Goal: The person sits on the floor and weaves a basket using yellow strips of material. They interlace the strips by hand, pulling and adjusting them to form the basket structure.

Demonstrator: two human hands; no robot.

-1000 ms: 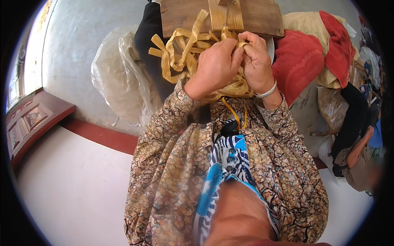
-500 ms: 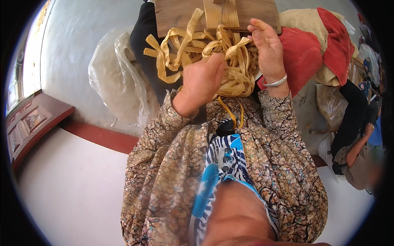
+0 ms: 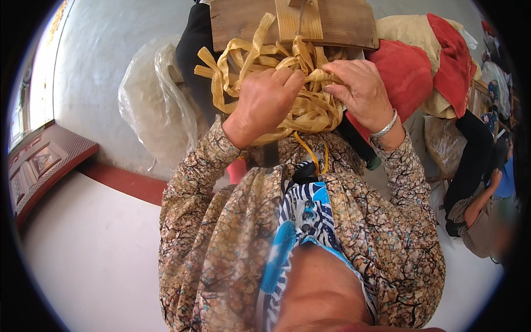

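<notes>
A tangled pile of pale yellow, flat fibrous strips (image 3: 249, 58) lies in front of me, at the lower edge of a brown wooden board (image 3: 348, 22) with a lighter plank on it. My left hand (image 3: 264, 99) is closed over the strips, its fingertips hidden beneath it. My right hand (image 3: 359, 91) grips a knotted part of a strip (image 3: 318, 76) between thumb and fingers, just right of my left hand.
A crumpled translucent plastic bag (image 3: 146, 105) lies to the left. Red cloth (image 3: 404, 72) and beige cloth (image 3: 415, 30) are at the right. Another person (image 3: 475, 216) sits at the far right, near bags. A carved dark red wooden panel (image 3: 44, 166) is at the far left.
My right hand lifted off with spread fingers half a second ago, and has since come down onto the strip. My left hand has moved left and down from where it was a second ago.
</notes>
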